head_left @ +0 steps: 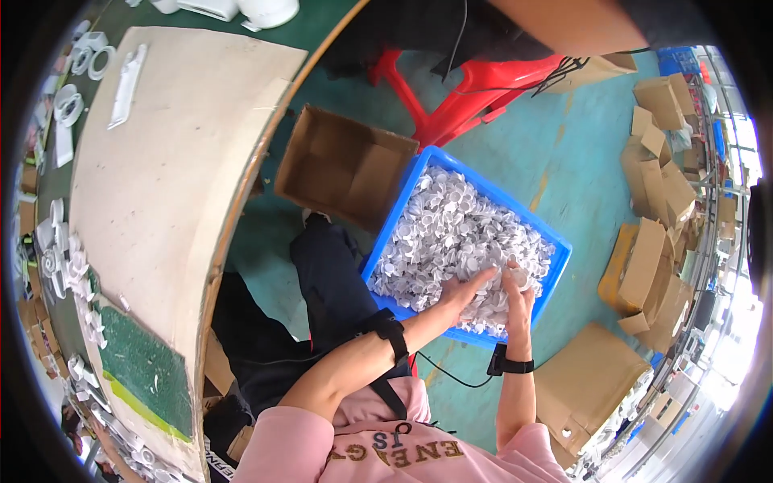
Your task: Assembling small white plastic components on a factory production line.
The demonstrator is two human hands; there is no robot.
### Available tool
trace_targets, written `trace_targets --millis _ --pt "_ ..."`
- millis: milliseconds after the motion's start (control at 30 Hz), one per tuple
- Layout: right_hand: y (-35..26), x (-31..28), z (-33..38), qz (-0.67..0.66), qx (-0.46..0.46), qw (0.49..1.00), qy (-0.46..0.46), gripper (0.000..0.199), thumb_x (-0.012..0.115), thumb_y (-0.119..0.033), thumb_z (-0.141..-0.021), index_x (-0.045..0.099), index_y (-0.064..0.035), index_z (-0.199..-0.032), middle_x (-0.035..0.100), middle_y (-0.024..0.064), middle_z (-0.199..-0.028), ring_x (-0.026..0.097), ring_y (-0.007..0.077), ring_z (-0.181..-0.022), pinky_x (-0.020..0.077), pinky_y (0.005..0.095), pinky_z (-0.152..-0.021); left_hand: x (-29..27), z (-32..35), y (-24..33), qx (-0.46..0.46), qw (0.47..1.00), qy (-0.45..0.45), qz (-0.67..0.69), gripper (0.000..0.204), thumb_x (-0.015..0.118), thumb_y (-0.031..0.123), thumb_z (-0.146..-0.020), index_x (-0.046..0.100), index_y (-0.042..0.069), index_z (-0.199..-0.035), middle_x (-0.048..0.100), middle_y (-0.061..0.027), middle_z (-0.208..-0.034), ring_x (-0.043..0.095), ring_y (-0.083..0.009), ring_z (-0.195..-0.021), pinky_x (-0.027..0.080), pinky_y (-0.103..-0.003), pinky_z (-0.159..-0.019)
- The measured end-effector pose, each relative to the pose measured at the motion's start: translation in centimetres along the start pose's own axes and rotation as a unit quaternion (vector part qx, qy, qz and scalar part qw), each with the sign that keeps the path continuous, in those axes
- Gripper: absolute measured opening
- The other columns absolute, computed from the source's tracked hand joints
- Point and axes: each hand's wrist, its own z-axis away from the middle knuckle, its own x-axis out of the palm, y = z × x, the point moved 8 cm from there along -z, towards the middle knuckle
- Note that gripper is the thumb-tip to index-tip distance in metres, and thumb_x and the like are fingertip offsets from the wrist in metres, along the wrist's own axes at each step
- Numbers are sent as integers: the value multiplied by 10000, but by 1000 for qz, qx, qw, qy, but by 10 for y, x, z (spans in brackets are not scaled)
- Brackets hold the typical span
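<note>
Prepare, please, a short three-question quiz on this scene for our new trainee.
1. Multiple choice: What colour is the bin that holds the white parts? A) red B) blue C) green
2. True or false: The left hand and the right hand are both at the white parts.
3. Fill the gap: In the picture, the open cardboard box nearest the bin lies to its ____ (left or right).

Key: 1. B; 2. true; 3. left
</note>
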Motion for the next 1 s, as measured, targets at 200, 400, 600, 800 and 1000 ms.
trace_targets --millis 200,400,600,800,1000 --pt "-56 1 35 22 -87 996 -11 373 657 -180 -845 584 4 -1161 602 47 -1055 543 115 -947 425 269 -848 35 74 37 41 990 -112 74 548 721 344 -790 531 29 -1196 594 -98 -1128 615 -197 -984 547 -354 -780" --pt "-188 49 101 43 -255 963 -79 385 643 -156 -848 568 13 -1186 600 58 -1101 542 123 -1002 420 277 -883 54 199 114 194 966 -150 88 488 699 320 -817 540 53 -1194 623 -48 -1070 593 -156 -1010 532 -348 -784" --pt "-309 228 243 20 -364 884 -294 378 648 -124 -839 569 12 -1182 608 51 -1060 552 106 -930 437 249 -832 -49 391 207 429 891 -75 130 406 656 338 -838 558 119 -1166 632 -21 -1055 645 -153 -905 545 -317 -731" --pt "-324 407 299 40 -340 825 -449 386 707 -237 -793 628 25 -1065 640 56 -962 580 104 -848 465 261 -746 -168 488 258 447 883 -18 142 584 628 546 -785 530 170 -1221 602 -50 -1157 571 -240 -1064 421 -533 -895" --pt "-289 502 299 37 -242 815 -526 492 699 -308 -788 591 54 -1104 624 85 -1036 600 166 -904 473 301 -779 -246 486 278 408 899 101 122 702 537 688 -770 498 187 -1260 552 -80 -1231 541 -289 -1091 365 -598 -921"
